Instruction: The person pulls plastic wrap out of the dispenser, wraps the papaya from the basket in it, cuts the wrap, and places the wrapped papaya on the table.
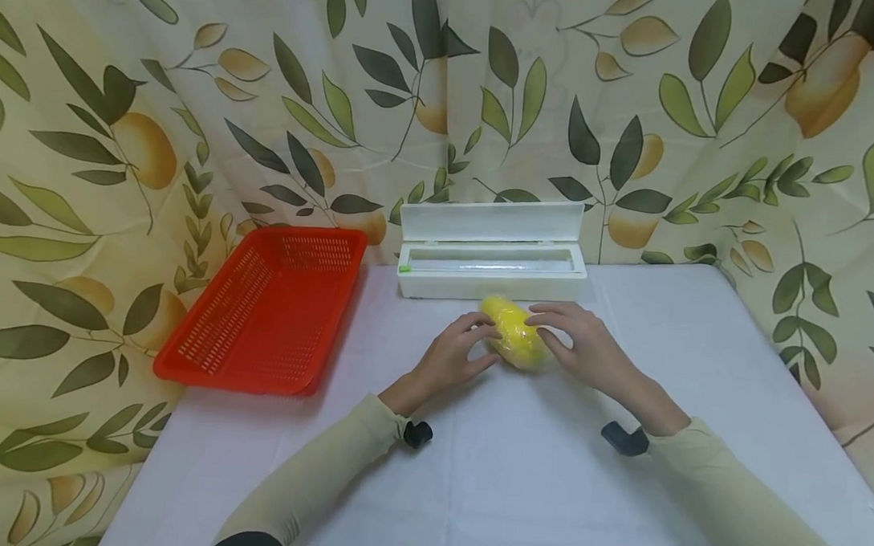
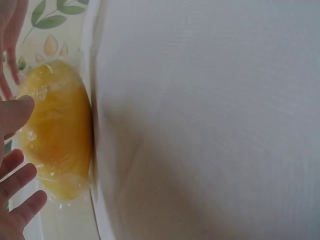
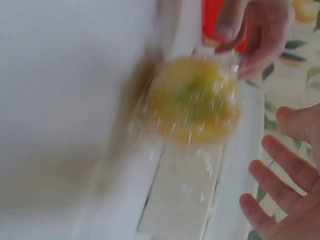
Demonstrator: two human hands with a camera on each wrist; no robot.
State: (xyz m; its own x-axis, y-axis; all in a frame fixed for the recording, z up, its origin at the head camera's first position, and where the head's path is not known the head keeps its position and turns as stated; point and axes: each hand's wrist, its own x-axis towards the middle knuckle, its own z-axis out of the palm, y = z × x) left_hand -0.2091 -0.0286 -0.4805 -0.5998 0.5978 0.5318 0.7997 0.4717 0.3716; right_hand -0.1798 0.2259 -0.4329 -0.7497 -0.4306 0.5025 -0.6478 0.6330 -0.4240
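Note:
A plump yellow item [image 1: 513, 333], wrapped in shiny clear film, lies on the table in front of the white box; its exact kind is unclear. The left wrist view shows its long rounded side [image 2: 60, 130], and a greenish end appears blurred in the right wrist view. My left hand [image 1: 454, 350] is at its left side, fingers loosely bent; whether they touch it I cannot tell. Spread fingers of my right hand [image 3: 290, 185] stand apart from it on the other side. Behind is a white film dispenser box [image 1: 490, 288], lid up, with a roll inside.
A red plastic basket [image 1: 262, 315] with perforated sides stands at the left of the table. White cloth [image 1: 502, 484] covers the tabletop. A leaf-and-fruit patterned curtain [image 1: 486, 106] hangs behind the table and at both sides.

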